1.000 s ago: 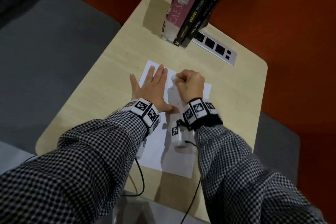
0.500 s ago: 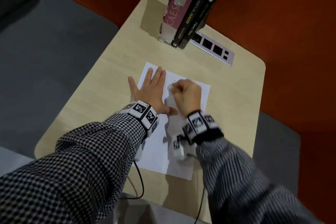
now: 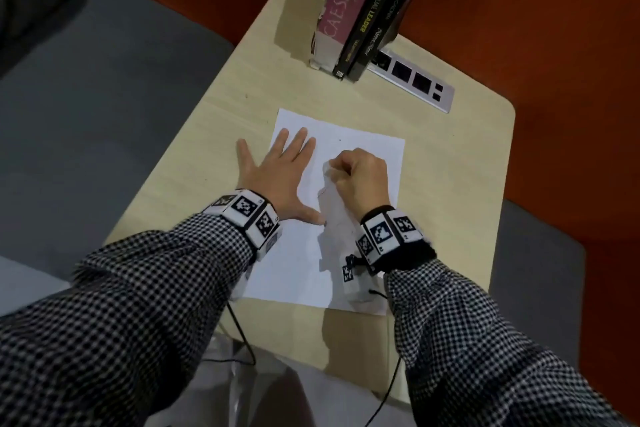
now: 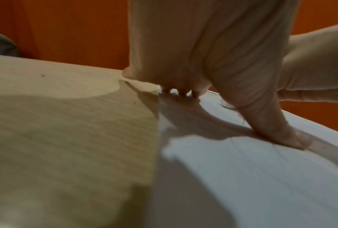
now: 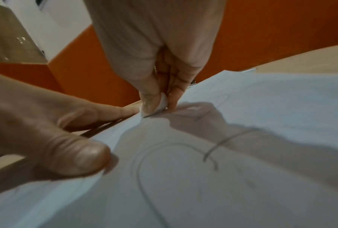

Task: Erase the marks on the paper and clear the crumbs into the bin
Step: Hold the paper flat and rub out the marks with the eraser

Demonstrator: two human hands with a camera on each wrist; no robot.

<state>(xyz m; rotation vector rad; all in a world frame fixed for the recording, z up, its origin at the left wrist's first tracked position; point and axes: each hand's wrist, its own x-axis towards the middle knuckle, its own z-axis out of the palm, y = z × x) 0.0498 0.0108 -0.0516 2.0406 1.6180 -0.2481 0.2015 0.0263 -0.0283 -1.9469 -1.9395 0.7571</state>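
Observation:
A white sheet of paper [image 3: 363, 149] lies on the light wooden table [image 3: 214, 135]. My left hand [image 3: 277, 170] lies flat with fingers spread, pressing the paper's left part; its thumb [image 4: 277, 132] presses the sheet. My right hand [image 3: 360, 177] pinches a small white eraser [image 5: 160, 106] between thumb and fingers, its lower edge on the paper. Curved pencil lines [image 5: 144, 166] show on the sheet near that hand. No bin or crumbs can be made out.
Several books [image 3: 360, 10] stand leaning at the table's far edge. A grey socket strip [image 3: 412, 80] is set into the table beside them. An orange wall [image 3: 536, 45] runs behind and to the right. Grey floor [image 3: 86, 97] lies left.
My right hand with the eraser has shifted a little toward me and back along the paper, a rubbing stroke. The left hand stays pressed flat on the sheet.

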